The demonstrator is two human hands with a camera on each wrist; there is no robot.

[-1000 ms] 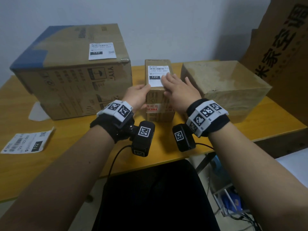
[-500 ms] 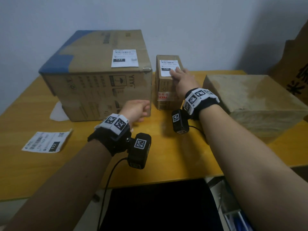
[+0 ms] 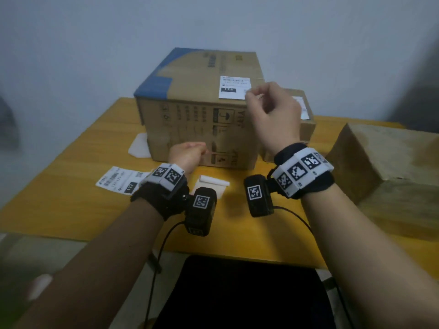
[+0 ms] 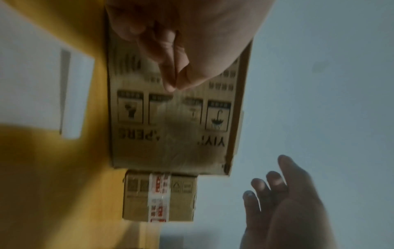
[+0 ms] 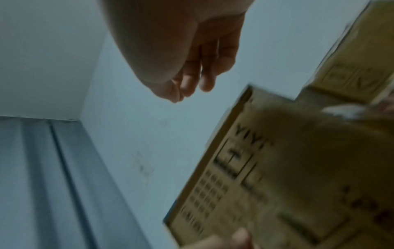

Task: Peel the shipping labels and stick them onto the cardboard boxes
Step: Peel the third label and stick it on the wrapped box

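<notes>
A large cardboard box [image 3: 190, 119] with blue tape carries a white label [image 3: 234, 87] on its top. Behind my right wrist stands a small box [image 3: 307, 129], its label [image 3: 303, 110] partly hidden. A third, plain box [image 3: 392, 167] sits at the right. One loose label [image 3: 118, 180] lies on the table at the left. My left hand [image 3: 190, 150] hangs low before the large box, fingers loosely curled, holding nothing. My right hand [image 3: 259, 98] is raised in the air near the large box's top right corner, fingers relaxed and empty [image 5: 187, 89].
A curled white backing sheet [image 3: 211, 186] lies on the yellow table [image 3: 71, 198] between my wrists. Another white sheet [image 3: 139, 148] pokes out left of the large box. A grey wall stands behind. A black seat [image 3: 237, 293] is below the table's front edge.
My right hand has left the small box's label and risen to the left, in front of the large box. My left hand stays low near the large box. The head view has swung left.
</notes>
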